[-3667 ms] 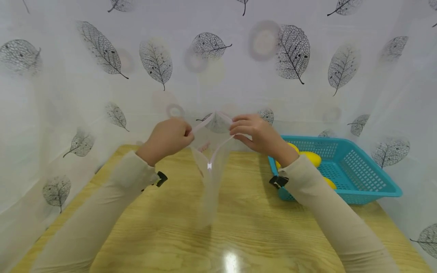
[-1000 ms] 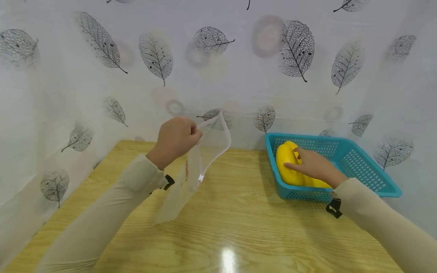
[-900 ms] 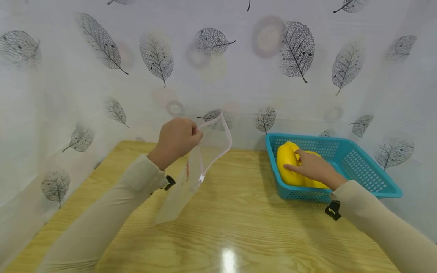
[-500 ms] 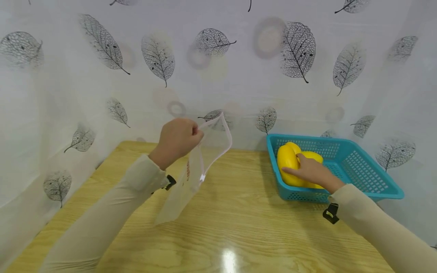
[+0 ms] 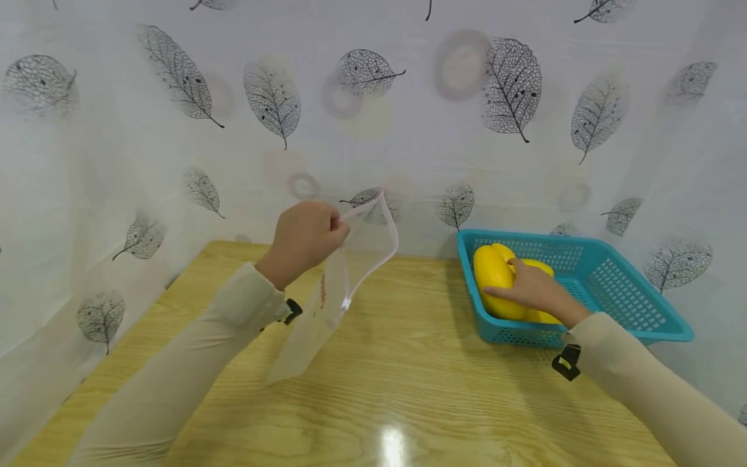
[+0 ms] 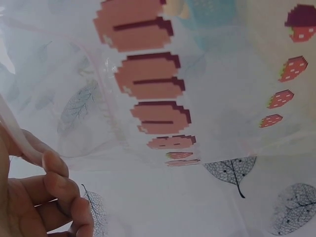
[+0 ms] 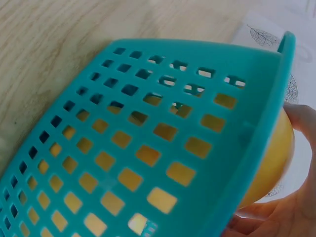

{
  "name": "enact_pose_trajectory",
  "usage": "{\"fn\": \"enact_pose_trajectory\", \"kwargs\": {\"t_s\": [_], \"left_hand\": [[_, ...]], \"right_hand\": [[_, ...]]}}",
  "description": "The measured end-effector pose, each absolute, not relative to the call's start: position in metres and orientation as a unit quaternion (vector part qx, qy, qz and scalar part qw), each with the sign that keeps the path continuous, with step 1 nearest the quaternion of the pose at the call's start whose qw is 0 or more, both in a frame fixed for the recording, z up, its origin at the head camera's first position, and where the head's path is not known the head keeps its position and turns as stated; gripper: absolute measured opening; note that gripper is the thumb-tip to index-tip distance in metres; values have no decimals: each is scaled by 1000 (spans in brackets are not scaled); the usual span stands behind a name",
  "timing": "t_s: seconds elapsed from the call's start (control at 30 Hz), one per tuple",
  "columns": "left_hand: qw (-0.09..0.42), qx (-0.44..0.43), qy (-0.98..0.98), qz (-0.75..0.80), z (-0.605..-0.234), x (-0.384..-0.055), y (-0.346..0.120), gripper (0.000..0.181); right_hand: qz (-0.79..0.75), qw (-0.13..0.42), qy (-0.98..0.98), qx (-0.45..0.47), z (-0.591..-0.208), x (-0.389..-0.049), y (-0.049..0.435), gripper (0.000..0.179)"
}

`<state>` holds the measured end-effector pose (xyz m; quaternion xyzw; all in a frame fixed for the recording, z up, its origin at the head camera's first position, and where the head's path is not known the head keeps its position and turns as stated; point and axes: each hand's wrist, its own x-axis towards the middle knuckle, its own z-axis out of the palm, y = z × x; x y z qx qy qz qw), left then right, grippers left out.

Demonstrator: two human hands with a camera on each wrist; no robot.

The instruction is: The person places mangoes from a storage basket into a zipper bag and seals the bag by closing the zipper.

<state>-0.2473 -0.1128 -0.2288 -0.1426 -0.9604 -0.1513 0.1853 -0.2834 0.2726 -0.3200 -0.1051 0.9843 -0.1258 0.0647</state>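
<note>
A clear slider zip bag (image 5: 309,331) with a pink rim hangs tilted over the table, its mouth spread apart. My left hand (image 5: 306,237) pinches the rim between thumb and curled fingers; pixel-style red prints (image 6: 153,74) show on the film in the left wrist view. At the right, my right hand (image 5: 537,292) reaches into a blue-green basket (image 5: 659,335). Its thumb and fingers curl round a smooth yellow mango-like fruit (image 5: 490,275). In the right wrist view, the basket wall hides most of that fruit (image 7: 276,163).
More yellow fruit (image 5: 543,266) lies beside the gripped one, partly behind the hand. The basket stands at the right of a wood-grain table (image 5: 420,376). A white leaf-printed curtain (image 5: 397,143) hangs behind and along the sides.
My right hand has left the bag's rim, gone right into the basket and taken hold of a fruit. My left hand keeps the bag, which has swung to hang slanted. Little moves lately.
</note>
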Motion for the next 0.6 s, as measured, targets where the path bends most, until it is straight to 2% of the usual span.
{"fn": "enact_pose_trajectory", "kwargs": {"t_s": [0.4, 0.6], "left_hand": [[184, -142, -962, -144, -229, -249, -112, 31], [186, -142, -961, -145, -229, -248, -113, 32]], "right_hand": [[-122, 52, 982, -132, -318, -280, 277, 85], [-124, 56, 982, -134, -319, -281, 279, 84]]}}
